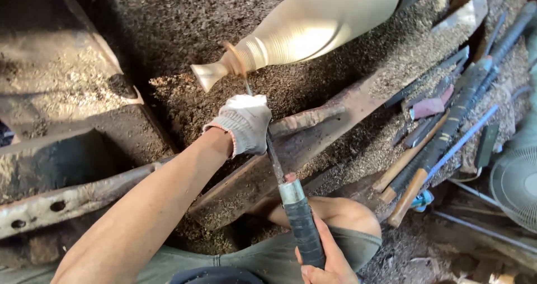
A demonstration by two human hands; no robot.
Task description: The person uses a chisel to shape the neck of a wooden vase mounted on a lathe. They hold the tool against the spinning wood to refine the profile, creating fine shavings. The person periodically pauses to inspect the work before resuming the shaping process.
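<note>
A pale wooden vase shape [313, 24] is mounted on a lathe, its narrow neck and flared mouth pointing lower left. My left hand [243, 122], in a white knit glove, presses the steel blade of a turning chisel [274, 158] down onto a rusty tool rest [313, 119]. The blade tip meets the vase's neck, where a shaving curls up. My right hand [327, 259] is bare and grips the chisel's black taped handle [305, 228] near my knee.
Sawdust covers the lathe bed [184, 43] and a rusty steel beam [72, 197]. Several long-handled chisels [442, 133] lie to the right. A white fan [517, 186] stands at the right edge.
</note>
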